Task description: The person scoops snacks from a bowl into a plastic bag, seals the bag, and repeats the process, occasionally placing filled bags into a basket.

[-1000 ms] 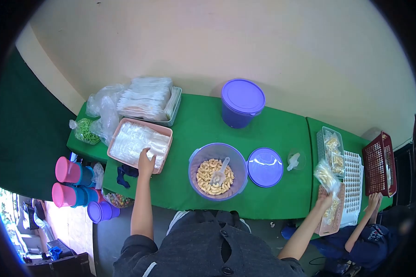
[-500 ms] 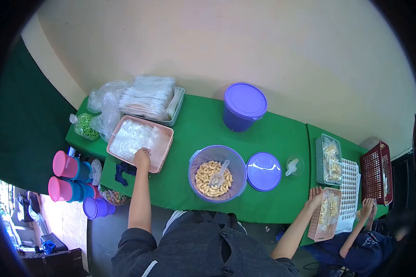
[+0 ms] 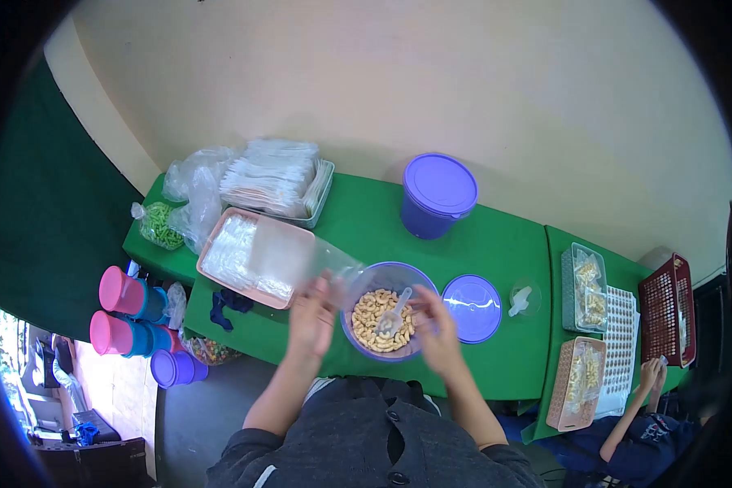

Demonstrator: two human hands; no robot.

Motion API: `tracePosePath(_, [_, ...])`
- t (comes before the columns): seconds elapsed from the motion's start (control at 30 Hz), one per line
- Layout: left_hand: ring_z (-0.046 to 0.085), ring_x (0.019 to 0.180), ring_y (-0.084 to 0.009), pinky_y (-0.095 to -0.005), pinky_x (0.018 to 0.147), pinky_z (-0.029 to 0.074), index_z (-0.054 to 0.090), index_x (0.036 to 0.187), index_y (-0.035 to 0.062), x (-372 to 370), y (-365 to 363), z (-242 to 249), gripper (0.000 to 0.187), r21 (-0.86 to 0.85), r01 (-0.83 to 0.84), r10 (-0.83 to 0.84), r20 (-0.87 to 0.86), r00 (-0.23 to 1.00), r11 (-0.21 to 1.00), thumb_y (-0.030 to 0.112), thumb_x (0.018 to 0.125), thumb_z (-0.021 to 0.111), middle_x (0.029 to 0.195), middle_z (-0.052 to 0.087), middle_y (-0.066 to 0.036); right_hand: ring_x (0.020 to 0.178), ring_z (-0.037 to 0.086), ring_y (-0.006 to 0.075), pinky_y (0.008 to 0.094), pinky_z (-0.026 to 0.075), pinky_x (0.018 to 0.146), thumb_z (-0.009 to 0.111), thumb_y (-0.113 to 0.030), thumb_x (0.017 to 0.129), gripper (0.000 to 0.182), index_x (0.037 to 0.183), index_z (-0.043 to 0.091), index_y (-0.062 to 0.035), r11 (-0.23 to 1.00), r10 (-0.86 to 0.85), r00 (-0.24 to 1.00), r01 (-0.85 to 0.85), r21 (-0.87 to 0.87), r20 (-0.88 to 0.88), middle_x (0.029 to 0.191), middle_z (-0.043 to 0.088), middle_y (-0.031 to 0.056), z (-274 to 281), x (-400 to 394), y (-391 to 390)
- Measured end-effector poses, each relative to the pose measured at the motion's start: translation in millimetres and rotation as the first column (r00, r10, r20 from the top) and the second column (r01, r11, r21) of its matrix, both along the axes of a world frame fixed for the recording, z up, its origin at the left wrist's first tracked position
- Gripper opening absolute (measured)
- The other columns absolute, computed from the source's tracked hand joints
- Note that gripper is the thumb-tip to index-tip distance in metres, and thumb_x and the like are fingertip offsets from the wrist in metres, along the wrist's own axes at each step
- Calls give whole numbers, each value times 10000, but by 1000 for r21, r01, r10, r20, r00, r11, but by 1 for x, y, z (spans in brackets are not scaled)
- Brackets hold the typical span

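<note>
A clear plastic bag (image 3: 337, 259) is in my left hand (image 3: 313, 315), fingers closed on it, between the pink tray (image 3: 267, 299) of clear bags and the purple tub (image 3: 358, 351). Pale curved nuts (image 3: 369, 314) lie in the tub with a clear scoop (image 3: 392, 319) resting on them. Over the tub's right edge is my right hand (image 3: 437, 329), blurred, with curled fingers; whether it holds anything is not clear. The purple lid (image 3: 472, 309) lies flat just to its right.
Behind stand a lidded purple tub (image 3: 439, 195) and a basket of stacked white packets (image 3: 268, 175). At right are baskets of filled bags (image 3: 577, 386), a sheet of round stickers (image 3: 618, 342), a dark red basket (image 3: 665, 309) and a co-worker's hands (image 3: 652, 376).
My left hand has moved right from the pink tray, drawing a bag with it. My right hand has come from the basket at right to the tub.
</note>
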State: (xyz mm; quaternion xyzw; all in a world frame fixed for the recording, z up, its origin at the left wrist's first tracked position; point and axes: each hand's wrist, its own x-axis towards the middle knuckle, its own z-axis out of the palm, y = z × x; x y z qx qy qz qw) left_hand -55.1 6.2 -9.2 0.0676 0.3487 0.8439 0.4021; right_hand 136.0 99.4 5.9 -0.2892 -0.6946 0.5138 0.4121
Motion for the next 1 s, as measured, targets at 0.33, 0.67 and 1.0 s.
tracePosePath(0.33, [547,1145,-208,-370,939,455,468,1264,108,34,-15,-1,396,-248,483,-522,-118,845,840,141,902,626,1232,561,-86,826,596,142,267,465,735,671,-45,845,104,906,670,39,984,145,989,-146,-104,-18,878,616,76,27,-1,2])
tracePosePath(0.67, [84,1422,-298,-500,1114,260,75,1477,139,-13,-32,40,1060,-79,-342,-57,-996,73,937,226,726,818,1519,30,-155,682,515,91,237,405,609,763,-38,749,204,680,573,-4,988,129,988,-120,-101,88,722,547,28,42,19,4])
tracePosePath(1.0, [540,1124,-308,-521,1064,310,404,1286,140,37,6,7,786,111,91,123,-982,-140,990,133,617,818,1119,563,-74,680,468,84,242,376,597,748,-29,732,226,695,525,-28,952,245,957,-208,-223,153,745,503,4,36,14,-15])
